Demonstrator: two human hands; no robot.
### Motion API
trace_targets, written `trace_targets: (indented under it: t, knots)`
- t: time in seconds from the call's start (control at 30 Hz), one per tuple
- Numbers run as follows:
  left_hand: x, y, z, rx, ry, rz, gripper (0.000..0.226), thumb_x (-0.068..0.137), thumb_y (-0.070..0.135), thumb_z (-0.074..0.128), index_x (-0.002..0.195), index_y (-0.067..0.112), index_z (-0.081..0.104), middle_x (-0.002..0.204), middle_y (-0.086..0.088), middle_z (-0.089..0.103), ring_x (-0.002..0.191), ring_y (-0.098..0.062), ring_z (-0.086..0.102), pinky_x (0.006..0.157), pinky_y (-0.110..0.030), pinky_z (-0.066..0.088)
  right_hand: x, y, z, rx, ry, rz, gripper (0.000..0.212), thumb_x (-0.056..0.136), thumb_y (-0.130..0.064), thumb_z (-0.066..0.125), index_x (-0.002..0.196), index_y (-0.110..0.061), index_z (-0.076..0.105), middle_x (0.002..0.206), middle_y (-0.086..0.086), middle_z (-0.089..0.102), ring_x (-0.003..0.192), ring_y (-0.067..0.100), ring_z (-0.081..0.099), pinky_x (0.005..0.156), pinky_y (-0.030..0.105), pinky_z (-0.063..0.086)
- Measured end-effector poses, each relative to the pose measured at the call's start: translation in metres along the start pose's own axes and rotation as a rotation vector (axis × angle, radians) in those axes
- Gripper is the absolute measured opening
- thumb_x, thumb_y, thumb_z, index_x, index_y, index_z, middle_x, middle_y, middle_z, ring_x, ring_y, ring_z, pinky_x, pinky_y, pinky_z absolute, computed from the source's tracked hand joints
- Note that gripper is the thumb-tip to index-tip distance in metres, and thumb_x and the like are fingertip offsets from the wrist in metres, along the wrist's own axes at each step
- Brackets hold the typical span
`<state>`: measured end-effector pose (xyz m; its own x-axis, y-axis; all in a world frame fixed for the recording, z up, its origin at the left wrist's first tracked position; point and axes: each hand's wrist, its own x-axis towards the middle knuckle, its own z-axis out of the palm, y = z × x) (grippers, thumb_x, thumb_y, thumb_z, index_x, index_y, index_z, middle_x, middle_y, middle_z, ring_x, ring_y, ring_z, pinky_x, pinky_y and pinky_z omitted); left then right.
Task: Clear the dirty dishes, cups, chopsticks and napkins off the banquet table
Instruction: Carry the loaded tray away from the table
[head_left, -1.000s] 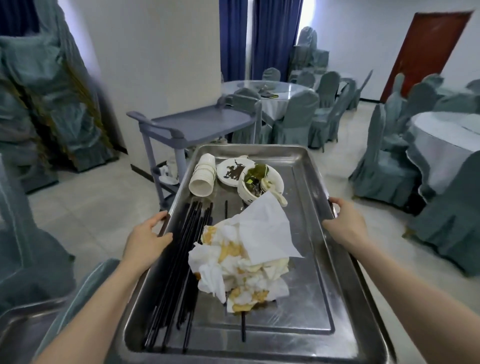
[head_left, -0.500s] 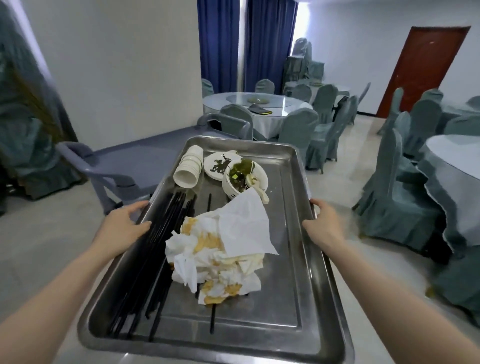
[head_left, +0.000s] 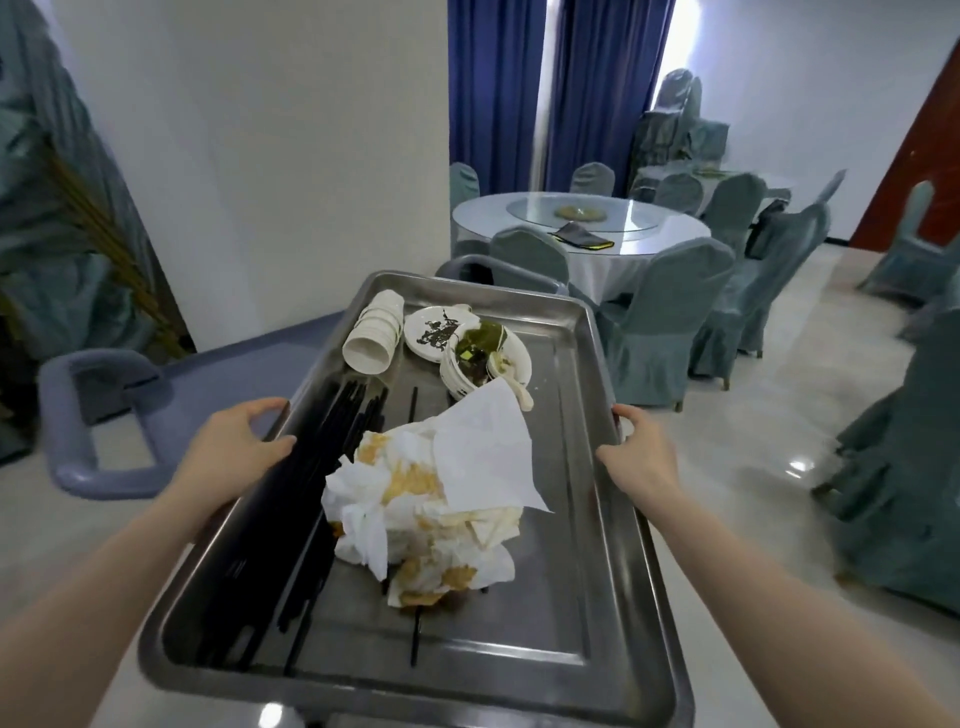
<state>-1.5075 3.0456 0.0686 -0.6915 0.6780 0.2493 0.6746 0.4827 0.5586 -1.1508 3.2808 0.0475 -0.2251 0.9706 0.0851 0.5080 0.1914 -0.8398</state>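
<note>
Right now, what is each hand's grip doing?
Left hand: closed on the left rim of the metal tray.
Right hand: closed on the tray's right rim.

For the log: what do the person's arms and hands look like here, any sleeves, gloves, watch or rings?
Both forearms are bare right to the bottom edge of the picture, with no sleeves showing. The left hand and right hand wear no gloves. No watch, bracelet or band shows on either wrist, and no rings on the visible fingers. There are no markings or tape.
</note>
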Motion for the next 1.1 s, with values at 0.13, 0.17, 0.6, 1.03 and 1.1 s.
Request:
trace_targets:
  t: [0.13, 0.17, 0.6, 1.03, 1.1]
  knots:
    - [0.074, -0.003, 0.016, 0.044, -0.013, 0.005, 0.050, 0.077, 0.026, 0.074, 0.125, 0.022, 0.060, 0.099, -0.015, 0.070, 0.065, -0.019, 0.052, 0.066, -0.032, 0.043, 0.064, -0.008, 0.037, 0.010, 0.014, 0.041, 0.061, 0.076, -0.006, 0.063, 0.133, -0.025, 0.050, 0.075, 0.001, 0.060, 0.061, 0.012, 0.056, 0.049, 0.021, 0.036]
    - [0.090, -0.003, 0.018, 0.049, -0.016, 0.008, 0.049, 0.077, 0.025, 0.075, 0.124, 0.021, 0.061, 0.092, -0.013, 0.070, 0.062, -0.019, 0.052, 0.064, -0.031, 0.043, 0.078, -0.011, 0.046, 0.007, 0.008, 0.045, 0.061, 0.077, -0.006, 0.063, 0.133, -0.025, 0.050, 0.075, 0.001, 0.060, 0.061, 0.013, 0.056, 0.049, 0.021, 0.036]
    - [0.265, -0.032, 0.090, 0.115, -0.106, -0.153, 0.051, 0.079, 0.030, 0.072, 0.127, 0.024, 0.057, 0.085, -0.013, 0.067, 0.081, -0.031, 0.065, 0.070, -0.033, 0.045, 0.273, -0.027, 0.161, 0.008, -0.106, 0.073, 0.057, 0.075, -0.001, 0.063, 0.127, -0.022, 0.055, 0.074, -0.006, 0.061, 0.061, 0.009, 0.057, 0.049, 0.018, 0.036]
    - [0.347, -0.063, 0.155, 0.126, -0.187, -0.254, 0.048, 0.081, 0.028, 0.071, 0.127, 0.025, 0.059, 0.072, -0.011, 0.071, 0.065, -0.022, 0.066, 0.056, -0.025, 0.040, 0.370, -0.012, 0.223, -0.056, -0.178, 0.104, 0.057, 0.077, -0.010, 0.066, 0.131, -0.022, 0.051, 0.087, -0.004, 0.060, 0.062, 0.006, 0.055, 0.050, 0.020, 0.037]
    - [0.352, -0.070, 0.162, 0.114, -0.208, -0.235, 0.049, 0.082, 0.026, 0.071, 0.129, 0.021, 0.058, 0.100, -0.018, 0.071, 0.088, -0.031, 0.067, 0.067, -0.027, 0.042, 0.370, -0.011, 0.228, -0.044, -0.159, 0.110, 0.057, 0.077, -0.011, 0.067, 0.131, -0.022, 0.051, 0.095, -0.002, 0.061, 0.066, 0.007, 0.054, 0.051, 0.015, 0.035]
